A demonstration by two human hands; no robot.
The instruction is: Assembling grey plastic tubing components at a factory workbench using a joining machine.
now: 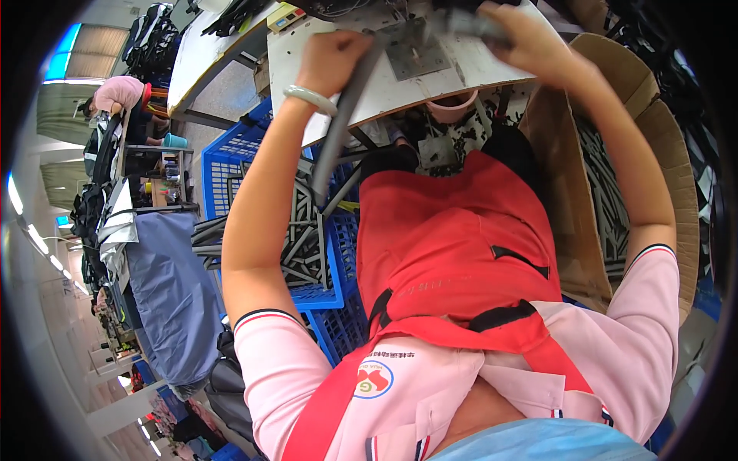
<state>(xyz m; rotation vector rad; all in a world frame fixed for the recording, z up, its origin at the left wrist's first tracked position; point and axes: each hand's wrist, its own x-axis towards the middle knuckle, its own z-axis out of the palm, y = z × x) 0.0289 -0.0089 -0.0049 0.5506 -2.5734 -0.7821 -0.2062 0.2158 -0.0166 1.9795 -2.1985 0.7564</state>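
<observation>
My left hand, with a pale bangle at the wrist, is closed over the white sewing table. Its fingers pinch a long grey strip that hangs past the table's front edge and is smeared by motion. My right hand, also blurred, is on the far side of the metal plate set into the tabletop. It closes round another grey length, whose far end I cannot make out. Between the hands, the sewing machine's lower part is only partly in view at the top edge.
A blue plastic crate full of grey strips stands left of my lap. On the right is an open cardboard box holding more strips. A pink bowl sits under the table edge. Another person works at the far left.
</observation>
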